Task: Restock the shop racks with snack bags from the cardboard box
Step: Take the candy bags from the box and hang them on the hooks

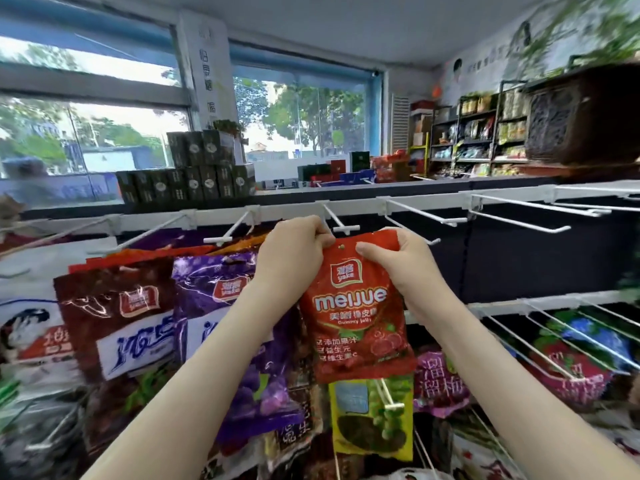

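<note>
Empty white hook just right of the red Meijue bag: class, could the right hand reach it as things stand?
Probably yes: the right hand is close beside the empty white hook, nothing hanging between them, though it pinches the red Meijue bag and must release that first.

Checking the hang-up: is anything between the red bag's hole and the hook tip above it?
Nothing visible: the hole in the red bag sits just below the bare hook tip; left hand and right hand pinch its top.

Small shop: peg hooks (417,213), hanging snack bags (121,317)
</note>
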Demonstrator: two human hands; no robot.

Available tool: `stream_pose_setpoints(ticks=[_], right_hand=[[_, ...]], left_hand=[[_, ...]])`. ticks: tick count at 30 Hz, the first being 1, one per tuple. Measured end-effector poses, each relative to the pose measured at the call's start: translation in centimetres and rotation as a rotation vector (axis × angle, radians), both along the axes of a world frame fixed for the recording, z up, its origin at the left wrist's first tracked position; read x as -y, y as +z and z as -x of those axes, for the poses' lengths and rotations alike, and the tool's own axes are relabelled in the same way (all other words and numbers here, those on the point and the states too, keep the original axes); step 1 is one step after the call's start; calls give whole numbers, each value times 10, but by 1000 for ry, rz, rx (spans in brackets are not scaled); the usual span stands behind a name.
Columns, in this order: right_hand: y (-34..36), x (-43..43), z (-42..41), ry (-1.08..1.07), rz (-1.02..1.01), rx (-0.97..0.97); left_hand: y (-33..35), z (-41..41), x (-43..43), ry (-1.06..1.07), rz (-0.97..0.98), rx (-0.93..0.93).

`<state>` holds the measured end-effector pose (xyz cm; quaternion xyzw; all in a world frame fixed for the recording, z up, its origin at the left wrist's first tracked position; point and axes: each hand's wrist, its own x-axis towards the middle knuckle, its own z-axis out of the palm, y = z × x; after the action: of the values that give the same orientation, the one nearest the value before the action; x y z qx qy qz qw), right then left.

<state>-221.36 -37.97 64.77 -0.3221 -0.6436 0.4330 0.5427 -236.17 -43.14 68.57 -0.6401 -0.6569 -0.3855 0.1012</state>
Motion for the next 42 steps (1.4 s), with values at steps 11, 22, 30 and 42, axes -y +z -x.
stream_pose_setpoints(ticks=[11,22,30,42], right_hand=[[-12,-51,25,-10,40,-26],[-14,-94,43,-119,-104,88],[-29,-85,39,-236,-266,161],[-87,-28,22,-394,-556,730]], left_hand=[[8,5,-39,150,119,-202],[4,-1,-65,398,310,-587],[-11,-18,-63,679,398,-764],[-79,-44,-26,699,392,-891]])
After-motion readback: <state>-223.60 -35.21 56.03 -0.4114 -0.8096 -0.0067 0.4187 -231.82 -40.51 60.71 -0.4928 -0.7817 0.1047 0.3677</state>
